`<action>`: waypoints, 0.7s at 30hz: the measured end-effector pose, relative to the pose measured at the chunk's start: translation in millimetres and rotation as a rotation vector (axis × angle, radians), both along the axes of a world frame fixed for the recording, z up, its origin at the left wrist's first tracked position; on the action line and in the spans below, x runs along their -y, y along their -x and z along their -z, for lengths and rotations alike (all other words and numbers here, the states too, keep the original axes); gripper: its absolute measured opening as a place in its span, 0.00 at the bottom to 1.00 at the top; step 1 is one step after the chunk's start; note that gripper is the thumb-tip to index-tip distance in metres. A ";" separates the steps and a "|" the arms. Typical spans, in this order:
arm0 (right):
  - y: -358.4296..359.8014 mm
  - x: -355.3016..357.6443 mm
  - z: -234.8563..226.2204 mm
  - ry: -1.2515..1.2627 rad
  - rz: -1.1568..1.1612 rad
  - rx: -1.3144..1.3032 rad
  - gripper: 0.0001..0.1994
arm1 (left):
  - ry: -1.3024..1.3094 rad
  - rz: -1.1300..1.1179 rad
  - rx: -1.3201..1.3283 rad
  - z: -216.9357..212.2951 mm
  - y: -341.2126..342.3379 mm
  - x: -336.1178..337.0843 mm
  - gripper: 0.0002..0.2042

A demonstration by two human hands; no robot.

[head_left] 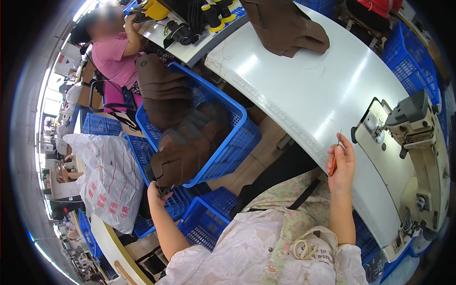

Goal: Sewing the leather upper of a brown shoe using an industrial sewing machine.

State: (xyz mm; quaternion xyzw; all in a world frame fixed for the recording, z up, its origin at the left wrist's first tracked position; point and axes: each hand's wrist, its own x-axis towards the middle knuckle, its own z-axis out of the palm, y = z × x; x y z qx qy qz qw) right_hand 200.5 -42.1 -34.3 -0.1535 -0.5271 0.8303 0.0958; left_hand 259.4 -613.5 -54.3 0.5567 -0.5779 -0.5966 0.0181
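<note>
Brown fabric pieces (187,147): stacked loosely in the blue plastic basket (237,142) at the person's left, beside the white sewing table (308,90).
Left hand (156,194): reaching down, fingers closed on the lower edge of the stack.
Right hand (341,164): at the table edge, pinching a small orange-handled tool (334,164), its thin tip up.
Handling: judged soft, limp and light per piece; bulky as a stack, likely to slide apart.
Hold: best taken at a thick folded edge, several layers together.
Nearby: grey sewing machine (408,142); another brown pile (285,26) on the table.
</note>
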 end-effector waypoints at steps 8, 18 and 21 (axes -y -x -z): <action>0.7 -3.2 -2.1 -0.017 -0.004 0.026 0.21 | 0.033 0.180 -0.327 27.3 42.4 -54.4 0.13; 1.0 -1.7 -2.7 0.008 -0.018 -0.001 0.20 | 0.142 0.419 -0.049 63.3 52.6 13.8 0.22; 0.1 -8.2 -3.1 0.033 0.010 0.005 0.20 | 0.127 0.576 0.133 35.3 63.4 -15.7 0.28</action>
